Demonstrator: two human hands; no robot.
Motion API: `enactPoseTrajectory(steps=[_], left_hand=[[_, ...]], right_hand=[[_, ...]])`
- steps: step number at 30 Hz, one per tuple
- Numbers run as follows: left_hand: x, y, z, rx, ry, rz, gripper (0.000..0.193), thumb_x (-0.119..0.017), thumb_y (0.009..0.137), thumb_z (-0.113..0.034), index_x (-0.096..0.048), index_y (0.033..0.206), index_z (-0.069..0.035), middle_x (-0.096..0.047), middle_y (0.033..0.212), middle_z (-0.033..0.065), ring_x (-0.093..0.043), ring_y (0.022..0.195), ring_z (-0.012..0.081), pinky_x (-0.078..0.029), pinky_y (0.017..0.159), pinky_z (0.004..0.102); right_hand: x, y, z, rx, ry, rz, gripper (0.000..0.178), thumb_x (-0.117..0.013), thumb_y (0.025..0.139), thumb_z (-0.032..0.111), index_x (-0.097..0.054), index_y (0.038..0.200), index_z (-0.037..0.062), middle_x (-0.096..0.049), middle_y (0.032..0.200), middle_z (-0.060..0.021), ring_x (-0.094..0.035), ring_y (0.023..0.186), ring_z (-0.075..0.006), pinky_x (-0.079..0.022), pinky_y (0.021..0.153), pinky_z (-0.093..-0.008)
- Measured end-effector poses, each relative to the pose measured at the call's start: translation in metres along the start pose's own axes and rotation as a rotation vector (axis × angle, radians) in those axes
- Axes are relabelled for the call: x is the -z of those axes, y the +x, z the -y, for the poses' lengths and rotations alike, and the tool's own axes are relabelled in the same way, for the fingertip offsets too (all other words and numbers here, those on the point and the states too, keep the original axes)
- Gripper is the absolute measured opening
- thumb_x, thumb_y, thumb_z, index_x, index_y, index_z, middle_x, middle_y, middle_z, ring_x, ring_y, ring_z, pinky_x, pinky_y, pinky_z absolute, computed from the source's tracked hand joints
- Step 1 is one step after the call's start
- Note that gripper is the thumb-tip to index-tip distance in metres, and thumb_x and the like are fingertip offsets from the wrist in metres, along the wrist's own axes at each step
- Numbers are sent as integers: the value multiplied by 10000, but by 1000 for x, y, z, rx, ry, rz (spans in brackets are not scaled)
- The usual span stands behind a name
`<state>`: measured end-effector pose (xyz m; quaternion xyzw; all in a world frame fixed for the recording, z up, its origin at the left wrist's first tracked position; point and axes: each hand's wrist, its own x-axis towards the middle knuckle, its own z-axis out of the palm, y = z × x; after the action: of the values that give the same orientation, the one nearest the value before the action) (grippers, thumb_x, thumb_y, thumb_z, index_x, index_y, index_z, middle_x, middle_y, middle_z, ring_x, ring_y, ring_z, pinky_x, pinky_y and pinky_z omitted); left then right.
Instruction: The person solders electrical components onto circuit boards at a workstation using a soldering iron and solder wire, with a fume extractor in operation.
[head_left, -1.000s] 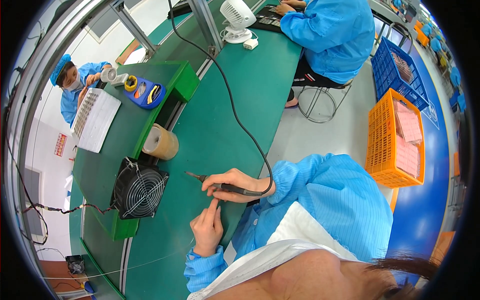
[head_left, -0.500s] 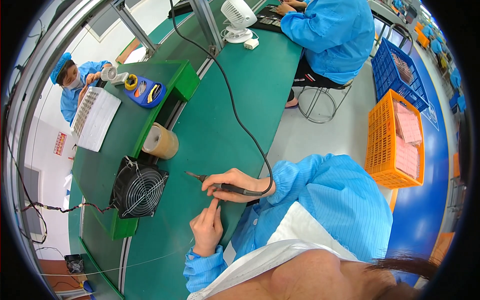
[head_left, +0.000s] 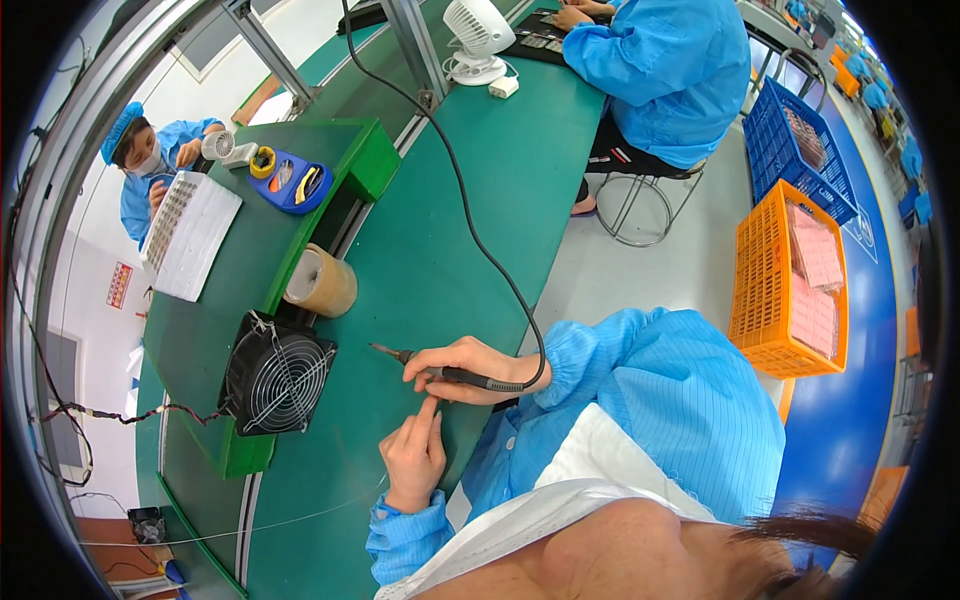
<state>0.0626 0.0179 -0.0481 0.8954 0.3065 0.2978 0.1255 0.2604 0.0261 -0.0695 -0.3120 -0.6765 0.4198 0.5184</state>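
Note:
My right hand (head_left: pixel 465 370) is closed around the black handle of a soldering iron (head_left: pixel 470 377), its pointed tip facing left over the green workbench (head_left: pixel 400 270). A black cord (head_left: pixel 465 190) rises from the handle's rear end toward the far frame. Just nearer to me, my left hand (head_left: pixel 413 460) is partly closed, its index finger reaching up to the fingers of my right hand. A thin pale wire (head_left: pixel 310 515) comes in from the left and runs to my left hand; its end is hidden.
Left of my hands stand a black fan (head_left: pixel 285 375) with a wire guard and a tan cylindrical pot (head_left: pixel 322 283). A raised green shelf carries a blue holder (head_left: pixel 290 183) and white tray (head_left: pixel 190 240). Co-workers sit opposite and beyond. Orange (head_left: pixel 745 310) and blue crates (head_left: pixel 765 135) stand right.
My hands and the soldering iron keep their places. The thin wire has shifted slightly. Across the shelf, the co-worker's hands have moved apart near the white tray.

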Motion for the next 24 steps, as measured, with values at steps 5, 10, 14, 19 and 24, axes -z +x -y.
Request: enactPoseTrajectory(steps=[5,10,14,19,24], left_hand=[[0,0,0,-5,-7,-6,255,-643,817,24,-653,1071,3,-568,653,107,-566,510,241,-444,489,335],[0,0,-1,26,11,25,278,-669,797,-5,-654,1074,-22,-567,656,100,-584,532,258,-454,494,360],[1,1,-1,3,2,5,251,-646,813,28,-655,1063,6,-569,655,108,-562,509,241,-444,490,336],[1,0,-1,19,7,29,246,-648,811,30,-656,1055,6,-574,663,110,-564,513,245,-445,491,335],[2,4,-4,11,6,15,252,-649,806,24,-655,1058,6,-580,669,112,-580,534,254,-454,506,343]], right_hand=[[0,0,0,13,7,0,295,-581,862,2,-564,1152,53,-667,910,-70,-666,802,-165,-530,704,-273],[0,0,0,-50,-20,22,289,-587,868,8,-564,1152,53,-664,909,-69,-665,800,-165,-529,706,-273],[0,0,0,3,5,9,287,-588,869,9,-564,1152,54,-663,910,-68,-664,799,-161,-527,705,-272],[1,1,1,-72,-29,34,291,-589,866,6,-564,1152,57,-665,912,-70,-663,806,-156,-527,707,-271],[1,0,0,-11,11,8,296,-589,868,5,-565,1158,57,-670,922,-78,-665,818,-157,-530,721,-266]])
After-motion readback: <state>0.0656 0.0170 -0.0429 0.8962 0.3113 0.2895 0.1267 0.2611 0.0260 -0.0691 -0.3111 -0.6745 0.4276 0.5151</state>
